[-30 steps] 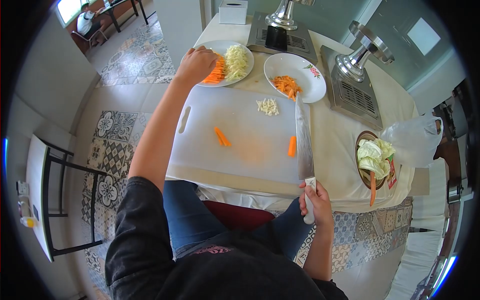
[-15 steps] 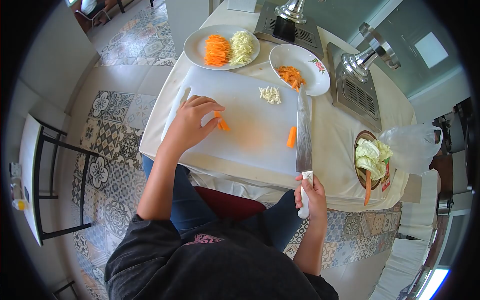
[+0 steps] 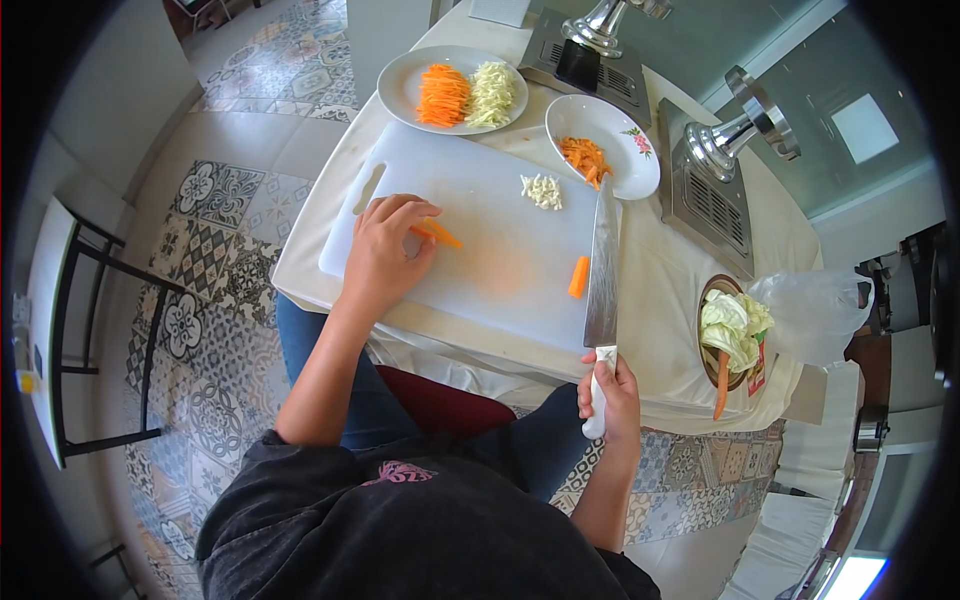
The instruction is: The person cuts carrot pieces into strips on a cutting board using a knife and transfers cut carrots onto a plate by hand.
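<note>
My left hand (image 3: 392, 245) rests on the white cutting board (image 3: 385, 155), its fingers curled around thin carrot slices (image 3: 437, 234). Part of the slices is hidden by the fingers. In my right hand (image 3: 612, 398) is the white handle of a large kitchen knife (image 3: 602, 280), its blade pointing away from me along the board's right edge. Just left of the blade lies a short carrot piece (image 3: 579, 277). A small heap of chopped white bits (image 3: 542, 192) sits farther back on the board. An orange stain marks the board's middle.
Behind the board stand a plate (image 3: 398, 92) of carrot and pale green strips and an oval plate (image 3: 632, 172) with carrot scraps. Two metal stoves (image 3: 700, 200) are at the back right. A bowl (image 3: 708, 345) holds cabbage and a carrot, beside a plastic bag (image 3: 815, 305).
My left hand has closed in around the carrot slices, which now lie more slantwise. The knife stays in my right hand along the board's edge. The whole view has shifted slightly.
</note>
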The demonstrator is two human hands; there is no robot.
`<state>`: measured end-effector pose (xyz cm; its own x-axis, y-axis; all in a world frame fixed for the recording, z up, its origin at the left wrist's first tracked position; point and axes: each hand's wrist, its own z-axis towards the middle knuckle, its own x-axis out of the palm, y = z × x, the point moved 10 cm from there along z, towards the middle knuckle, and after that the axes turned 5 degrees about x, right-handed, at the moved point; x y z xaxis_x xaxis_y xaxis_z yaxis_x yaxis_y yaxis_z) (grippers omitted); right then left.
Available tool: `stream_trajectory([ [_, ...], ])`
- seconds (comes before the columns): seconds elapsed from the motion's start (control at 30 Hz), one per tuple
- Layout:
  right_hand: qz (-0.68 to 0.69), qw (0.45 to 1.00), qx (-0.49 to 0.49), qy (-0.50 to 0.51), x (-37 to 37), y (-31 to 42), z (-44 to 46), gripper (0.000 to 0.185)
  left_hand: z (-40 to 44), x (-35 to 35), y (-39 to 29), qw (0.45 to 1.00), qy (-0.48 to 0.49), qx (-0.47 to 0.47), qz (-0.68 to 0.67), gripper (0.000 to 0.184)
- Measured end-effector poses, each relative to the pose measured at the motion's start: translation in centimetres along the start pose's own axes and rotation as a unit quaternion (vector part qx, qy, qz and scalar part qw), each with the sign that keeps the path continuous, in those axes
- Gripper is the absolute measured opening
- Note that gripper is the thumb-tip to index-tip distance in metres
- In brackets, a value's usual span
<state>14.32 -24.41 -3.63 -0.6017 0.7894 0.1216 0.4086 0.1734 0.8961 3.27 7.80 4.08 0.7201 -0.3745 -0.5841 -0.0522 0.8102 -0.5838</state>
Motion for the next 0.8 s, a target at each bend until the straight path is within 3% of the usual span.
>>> stream_trajectory([
  [0.17, -0.008, 1.000, 0.002, -0.008, -0.1, 0.0, 0.0, 0.025, -0.2, -0.3, -1.3, 0.999, 0.017, 0.038, 0.029, 0.015],
  [0.47, -0.095, 0.995, -0.004, -0.026, 1.1, 0.9, -0.5, 0.027, -1.0, 1.6, -5.0, 0.982, 0.071, 0.153, 0.082, 0.015],
  [0.57, -0.138, 0.990, -0.008, -0.007, 2.3, 1.7, -1.3, 0.027, 0.6, 0.4, -3.3, 0.995, 0.029, 0.071, 0.061, 0.015],
  [0.67, -0.148, 0.989, -0.014, 0.003, 3.0, 2.1, -1.8, 0.026, 1.0, 1.7, -2.4, 0.984, 0.125, 0.091, 0.092, 0.019],
  [0.8, -0.136, 0.991, -0.006, 0.009, 3.4, 1.9, -1.7, 0.027, 1.4, 2.3, -3.5, 0.971, 0.154, 0.119, 0.137, 0.009],
])
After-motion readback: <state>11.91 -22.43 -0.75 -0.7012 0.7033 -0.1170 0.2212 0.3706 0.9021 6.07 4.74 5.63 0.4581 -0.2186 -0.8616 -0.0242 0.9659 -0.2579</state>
